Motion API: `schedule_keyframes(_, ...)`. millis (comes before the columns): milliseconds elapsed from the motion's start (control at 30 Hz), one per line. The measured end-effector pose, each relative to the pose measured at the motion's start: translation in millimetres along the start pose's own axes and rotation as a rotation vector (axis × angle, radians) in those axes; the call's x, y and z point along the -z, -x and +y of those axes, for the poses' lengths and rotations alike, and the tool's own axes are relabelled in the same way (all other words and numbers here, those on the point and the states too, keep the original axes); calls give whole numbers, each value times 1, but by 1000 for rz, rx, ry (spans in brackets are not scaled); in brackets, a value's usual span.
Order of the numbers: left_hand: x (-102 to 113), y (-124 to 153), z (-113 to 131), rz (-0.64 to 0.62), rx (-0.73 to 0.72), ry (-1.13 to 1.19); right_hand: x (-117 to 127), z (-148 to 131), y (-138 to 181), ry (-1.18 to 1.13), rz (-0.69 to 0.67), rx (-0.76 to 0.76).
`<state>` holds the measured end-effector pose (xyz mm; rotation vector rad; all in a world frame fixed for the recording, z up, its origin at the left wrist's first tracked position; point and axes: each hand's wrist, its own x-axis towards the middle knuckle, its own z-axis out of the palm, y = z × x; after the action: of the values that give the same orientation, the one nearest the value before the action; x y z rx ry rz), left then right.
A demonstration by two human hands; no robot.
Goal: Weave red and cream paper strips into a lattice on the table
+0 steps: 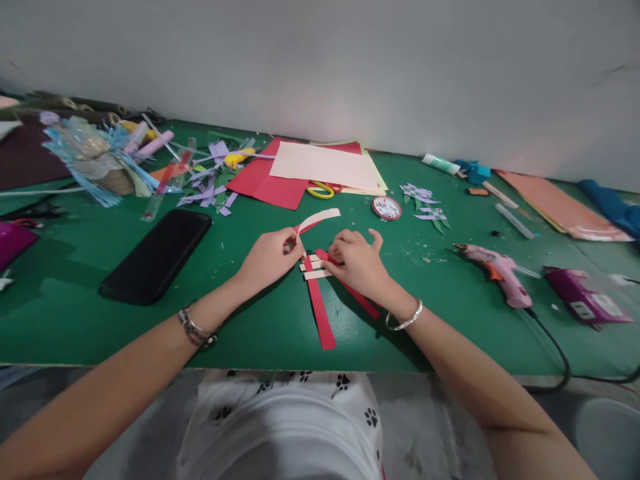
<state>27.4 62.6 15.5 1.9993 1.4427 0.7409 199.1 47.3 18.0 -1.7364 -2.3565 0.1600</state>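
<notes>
Red paper strips (321,313) and short cream strips (318,274) cross over each other in a small weave on the green table. My left hand (273,257) pinches a curled cream paper strip (320,216) with red beneath it, at the weave's upper left. Over the weave's right side, my right hand (357,262) touches the strips with thumb and fingertips, its little finger raised. Another red strip runs out under that hand toward the lower right. Whether the right fingertips grip a strip or only press on it is hidden.
A black phone (156,257) lies at left. Red and cream sheets (325,165), yellow-handled scissors (320,191) and a round dial-like disc (387,208) are behind the hands. At right are a pink glue gun (497,270), its cord and a purple box (587,295). Woven purple pieces (420,193) sit farther back.
</notes>
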Motion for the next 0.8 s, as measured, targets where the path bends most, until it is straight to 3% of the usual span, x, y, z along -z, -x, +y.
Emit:
schedule_keyframes(433,0,-1,0,-13,-14,-53,1,15,-14,-422,-25,-178)
schedule_keyframes(800,-2,0,2,6,-40,-171,15,18,-20,-324,-170,-143)
